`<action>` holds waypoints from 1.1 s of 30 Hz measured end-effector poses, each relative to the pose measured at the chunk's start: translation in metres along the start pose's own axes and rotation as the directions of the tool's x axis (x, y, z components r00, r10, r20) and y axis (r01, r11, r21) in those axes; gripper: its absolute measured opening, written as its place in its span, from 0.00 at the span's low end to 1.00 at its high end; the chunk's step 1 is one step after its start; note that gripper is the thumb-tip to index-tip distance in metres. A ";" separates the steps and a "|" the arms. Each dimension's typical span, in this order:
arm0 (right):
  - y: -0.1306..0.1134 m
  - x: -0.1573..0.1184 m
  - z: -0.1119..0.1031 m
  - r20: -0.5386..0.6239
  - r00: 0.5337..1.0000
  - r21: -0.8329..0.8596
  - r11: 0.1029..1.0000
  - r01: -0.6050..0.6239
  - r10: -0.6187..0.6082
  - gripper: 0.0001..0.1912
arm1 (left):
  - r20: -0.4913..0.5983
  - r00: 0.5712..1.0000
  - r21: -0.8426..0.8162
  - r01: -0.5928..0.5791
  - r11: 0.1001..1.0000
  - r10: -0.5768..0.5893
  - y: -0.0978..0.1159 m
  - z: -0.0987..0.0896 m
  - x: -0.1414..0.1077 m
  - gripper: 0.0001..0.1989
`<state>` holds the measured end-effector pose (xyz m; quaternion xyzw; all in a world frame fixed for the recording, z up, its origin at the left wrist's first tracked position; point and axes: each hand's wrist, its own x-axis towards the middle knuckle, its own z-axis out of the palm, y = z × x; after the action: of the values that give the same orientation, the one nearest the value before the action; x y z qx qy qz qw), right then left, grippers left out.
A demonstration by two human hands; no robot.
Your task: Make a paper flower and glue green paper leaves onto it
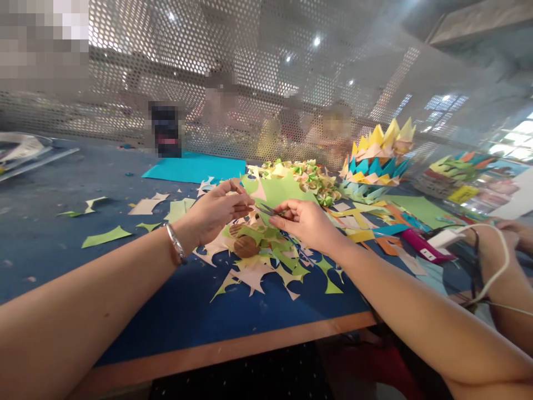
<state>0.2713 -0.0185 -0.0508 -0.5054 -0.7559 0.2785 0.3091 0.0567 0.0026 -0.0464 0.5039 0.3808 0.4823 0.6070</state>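
My left hand point(220, 210), with a silver bracelet on the wrist, is closed in a pinch over the scrap pile; whatever lies between its fingertips is too small to tell. My right hand point(302, 221) is wrapped round small metal tweezers point(266, 209), whose tips point left toward my left fingers. Under both hands lie green and pale pink paper scraps point(253, 273) with curved cut edges, and a round brown piece point(245, 246). A light green sheet point(287, 190) lies just behind them.
A blue sheet point(195, 168) lies back left, near a pile of small folded pieces point(310, 176). Tiered paper points point(377, 166) stand back right. A magenta box point(427, 246), a white cable point(507, 255) and another person's arm point(506, 283) are at the right. A perforated screen point(250, 66) rises behind.
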 end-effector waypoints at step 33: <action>0.004 0.014 0.001 -0.112 0.990 0.085 0.992 0.092 -0.083 0.15 | -0.168 0.973 0.124 -0.138 0.983 0.158 0.004 -0.003 -0.001 0.09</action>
<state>0.2687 -0.0045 -0.0514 -0.4717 -0.7462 0.2705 0.3840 0.0529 0.0026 -0.0436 0.5190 0.4213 0.5470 0.5039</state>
